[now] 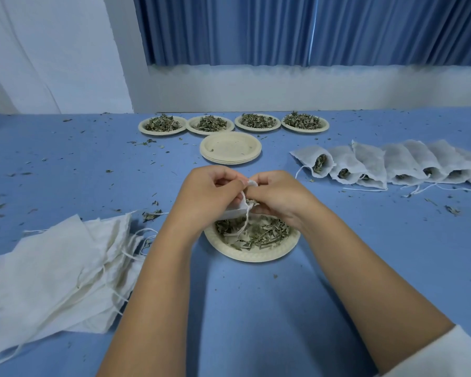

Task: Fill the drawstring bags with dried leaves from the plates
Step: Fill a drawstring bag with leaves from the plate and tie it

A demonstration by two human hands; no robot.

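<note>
Over a paper plate [256, 255] of dried leaves [261, 232] near the table's front, both my hands hold a white drawstring bag [235, 212]. My left hand [210, 197] grips the bag's mouth, its string dangling onto the leaves. My right hand [278, 197] pinches the other side of the mouth, with a few leaves at its fingertips. Most of the bag is hidden behind my hands.
Several leaf-filled plates [233, 123] line the far edge, with a stack of empty plates [230, 148] before them. Several filled bags [386, 165] lie in a row at the right. A pile of empty bags [57, 270] lies at the left. Leaf crumbs dot the blue table [256, 308].
</note>
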